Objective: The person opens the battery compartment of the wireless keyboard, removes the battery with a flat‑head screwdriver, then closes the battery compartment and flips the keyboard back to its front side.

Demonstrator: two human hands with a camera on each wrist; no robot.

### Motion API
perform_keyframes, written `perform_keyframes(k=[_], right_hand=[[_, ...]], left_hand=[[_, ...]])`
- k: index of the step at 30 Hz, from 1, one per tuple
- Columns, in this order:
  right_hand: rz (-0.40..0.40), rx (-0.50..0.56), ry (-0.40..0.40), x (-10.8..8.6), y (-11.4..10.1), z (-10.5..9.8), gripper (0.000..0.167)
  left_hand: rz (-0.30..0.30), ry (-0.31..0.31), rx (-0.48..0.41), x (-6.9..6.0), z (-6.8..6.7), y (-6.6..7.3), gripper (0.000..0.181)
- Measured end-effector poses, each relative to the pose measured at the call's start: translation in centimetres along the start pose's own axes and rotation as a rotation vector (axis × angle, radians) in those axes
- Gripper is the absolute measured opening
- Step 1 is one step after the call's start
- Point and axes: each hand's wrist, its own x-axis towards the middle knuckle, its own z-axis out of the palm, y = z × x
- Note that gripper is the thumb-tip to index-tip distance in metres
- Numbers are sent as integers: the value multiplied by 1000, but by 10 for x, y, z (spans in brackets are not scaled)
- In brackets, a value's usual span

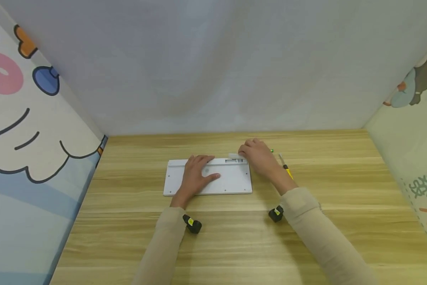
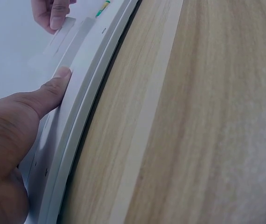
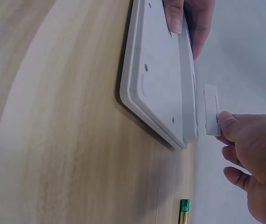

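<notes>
A white keyboard (image 1: 235, 180) lies underside up on the table, small screws along its edges. Its battery compartment (image 1: 231, 160) is uncovered at the far right of the raised ridge. Across the left half rests my left hand (image 1: 195, 176), thumb spread, fingertips at the far edge. My right hand (image 1: 258, 158) pinches a thin white battery cover (image 3: 211, 109) between thumb and fingers. In the right wrist view the cover is just off the ridge, apart from it. How far the left fingertips reach over the edge is partly hidden.
A green-and-gold battery (image 3: 184, 211) lies right of the keyboard. Beyond the right forearm is a yellow-and-black screwdriver (image 1: 286, 167). Black wrist cameras (image 1: 193, 225) show beside both cuffs. A pale wall (image 1: 213, 99) rises at the table's (image 1: 227, 245) far edge.
</notes>
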Motion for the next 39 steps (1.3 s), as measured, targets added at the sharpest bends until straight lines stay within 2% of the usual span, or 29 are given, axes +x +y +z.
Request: perform_keyframes(k=[8, 19, 26, 34, 39], right_hand=[[31, -8, -79, -1, -4, 7, 24], [6, 14, -48, -3, -6, 12, 21], [-4, 9, -19, -2, -7, 12, 20], [-3, 4, -24, -1, -9, 12, 19], [-6, 22, -19, 0, -9, 14, 21]], left_hand=[[-2, -2, 4, 0, 1, 2, 67], [-21, -23, 10, 0, 1, 3, 67], [-4, -5, 5, 0, 0, 3, 67], [-27, -24, 2, 0, 0, 3, 67], [-19, -21, 8, 0, -1, 3, 67]])
